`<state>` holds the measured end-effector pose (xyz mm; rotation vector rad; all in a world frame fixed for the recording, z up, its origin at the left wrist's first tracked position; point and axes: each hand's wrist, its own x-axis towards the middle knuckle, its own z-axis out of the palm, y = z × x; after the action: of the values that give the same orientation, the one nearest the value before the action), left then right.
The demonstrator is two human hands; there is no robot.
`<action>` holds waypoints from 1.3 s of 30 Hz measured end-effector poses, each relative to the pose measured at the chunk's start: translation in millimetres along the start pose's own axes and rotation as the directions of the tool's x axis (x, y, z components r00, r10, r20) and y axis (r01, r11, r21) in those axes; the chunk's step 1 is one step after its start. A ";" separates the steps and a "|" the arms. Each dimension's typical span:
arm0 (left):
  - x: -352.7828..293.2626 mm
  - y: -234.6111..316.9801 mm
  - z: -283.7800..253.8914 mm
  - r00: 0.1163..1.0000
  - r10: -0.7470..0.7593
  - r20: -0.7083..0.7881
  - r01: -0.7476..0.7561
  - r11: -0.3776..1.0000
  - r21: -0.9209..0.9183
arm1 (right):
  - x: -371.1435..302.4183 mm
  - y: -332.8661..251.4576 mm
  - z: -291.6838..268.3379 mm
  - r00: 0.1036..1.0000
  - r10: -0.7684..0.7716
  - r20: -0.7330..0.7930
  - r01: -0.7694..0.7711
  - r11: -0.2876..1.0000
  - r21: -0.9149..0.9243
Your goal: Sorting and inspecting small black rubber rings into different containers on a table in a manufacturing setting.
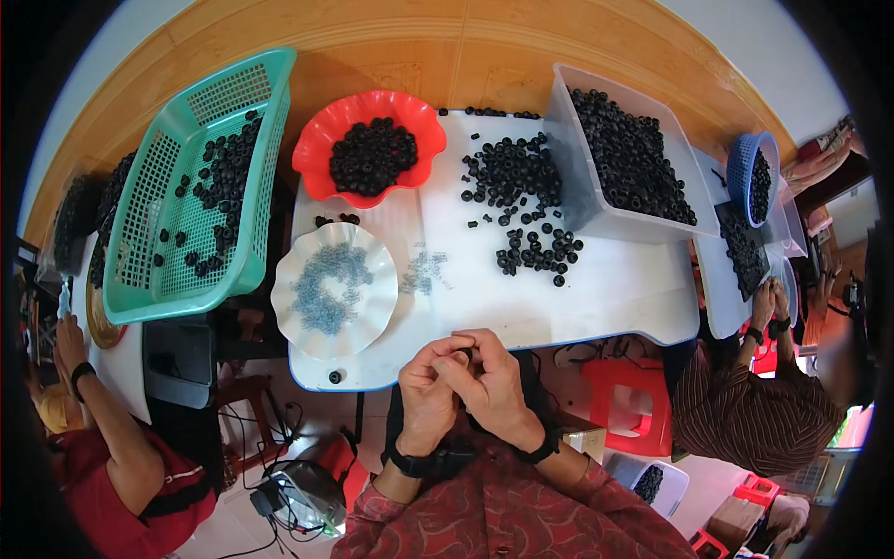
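Observation:
My left hand [431, 389] and my right hand [494, 387] meet just off the front edge of the white table [521, 317]. Both are closed, thumbs and fingers pinched together at the tips. Something small and dark shows between them, mostly hidden by the fingers. Closest to my left hand is a white scalloped dish [377, 321] with a heap of tiny silvery-blue pieces [331, 284] that look like springs. More of these pieces [425, 268] lie loose beside it. Small round black parts [535, 250] are scattered over the table beyond my hands, and one black part [335, 377] sits near the front edge.
A red wavy bowl [307, 154] and a clear plastic bin [624, 224] hold black parts at the back. On the left stands a green basket [177, 303]. People work at both sides. Below are a red stool [601, 382] and cables [279, 531].

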<state>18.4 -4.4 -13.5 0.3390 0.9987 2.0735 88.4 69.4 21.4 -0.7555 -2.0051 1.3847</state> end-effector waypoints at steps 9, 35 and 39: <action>23.6 20.0 16.6 0.992 -0.113 -0.063 0.110 0.993 -0.044 | -3.6 9.0 -8.0 0.997 0.071 -0.037 -0.067 0.992 0.105; 95.7 40.9 11.4 0.983 0.184 0.022 -0.127 0.579 0.805 | -13.1 37.5 -19.5 0.996 0.080 -0.050 -0.078 0.996 0.042; 87.3 17.2 1.8 0.906 0.294 0.305 -0.334 0.050 0.941 | -11.9 38.6 -18.4 0.998 0.047 -0.045 -0.048 0.999 -0.008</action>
<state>-46.8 56.0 -7.6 1.4010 2.4252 1.2930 114.6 83.6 -11.5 -0.8363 -1.9725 1.3741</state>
